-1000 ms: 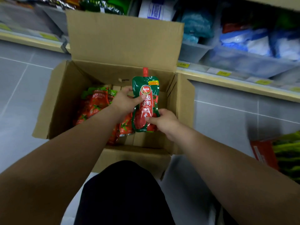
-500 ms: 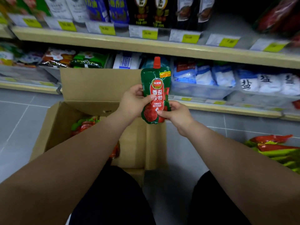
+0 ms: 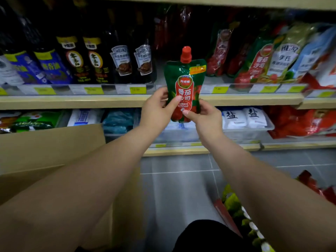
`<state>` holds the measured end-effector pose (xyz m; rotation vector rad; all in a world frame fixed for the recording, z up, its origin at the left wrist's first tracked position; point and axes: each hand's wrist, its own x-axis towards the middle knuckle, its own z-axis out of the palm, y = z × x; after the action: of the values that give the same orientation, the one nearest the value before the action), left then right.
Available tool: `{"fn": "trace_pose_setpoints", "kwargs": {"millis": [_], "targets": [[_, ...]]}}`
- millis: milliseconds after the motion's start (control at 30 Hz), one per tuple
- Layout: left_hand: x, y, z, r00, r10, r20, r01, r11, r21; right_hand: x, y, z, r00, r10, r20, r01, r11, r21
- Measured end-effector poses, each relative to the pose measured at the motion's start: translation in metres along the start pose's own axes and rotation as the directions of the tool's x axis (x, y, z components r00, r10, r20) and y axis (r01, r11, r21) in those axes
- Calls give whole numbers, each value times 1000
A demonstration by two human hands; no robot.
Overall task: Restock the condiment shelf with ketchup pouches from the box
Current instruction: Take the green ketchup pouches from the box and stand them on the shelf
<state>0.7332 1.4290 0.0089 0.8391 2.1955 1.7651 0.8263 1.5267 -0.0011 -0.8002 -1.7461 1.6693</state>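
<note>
Both arms were stretched forward and up, meeting at the pouch (image 3: 184,82). The left hand (image 3: 156,111) had its grip clamped on the pouch's left edge, with the thumb across the front and the other fingers tucked behind it, out of sight. The right hand (image 3: 203,119) pinched the lower right corner, thumb on the front near the bottom.

The pouch was upright with its red cap (image 3: 186,54) on top. It was held in the air in front of the shelf (image 3: 72,101), level with the gap between the dark bottles (image 3: 94,60) on the left and the red and green packs (image 3: 260,59) on the right. Couldn't tell if it touched the shelf at all.

Stuff I couldn't really see:
- The pouch's bottom edge was covered by the two thumbs.
- The box (image 3: 51,146) at lower left was mostly behind the left arm. Only a flap and a side showed, so no view inside.
- The price tags (image 3: 91,90) were too blurry to read, and the back of the shelf was just dark.
- The white bags (image 3: 243,117) one shelf down were partly behind the right hand.
- Something green and red on the floor (image 3: 172,188) at lower right was smeared and cut off by the frame and the right arm.
</note>
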Motion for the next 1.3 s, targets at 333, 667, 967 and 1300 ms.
{"fn": "trace_pose_setpoints", "kwargs": {"millis": [333, 667, 967, 1300], "targets": [[66, 35, 81, 980, 198, -31, -196, 979, 57, 95, -27, -60, 934, -326, -147, 230, 862, -452], [104, 23, 127, 984, 151, -93, -126, 965, 229, 135, -9, -82, 933, -285, -220, 171, 889, -425], [122, 27, 147, 989, 107, -106, -57, 919, 391, 136, 3, -83, 895, -395, -209, 205, 778, -594], [117, 32, 152, 998, 64, -6, -57, 919, 389, 116, 13, -88, 863, -497, -86, 314, 664, -679]]}}
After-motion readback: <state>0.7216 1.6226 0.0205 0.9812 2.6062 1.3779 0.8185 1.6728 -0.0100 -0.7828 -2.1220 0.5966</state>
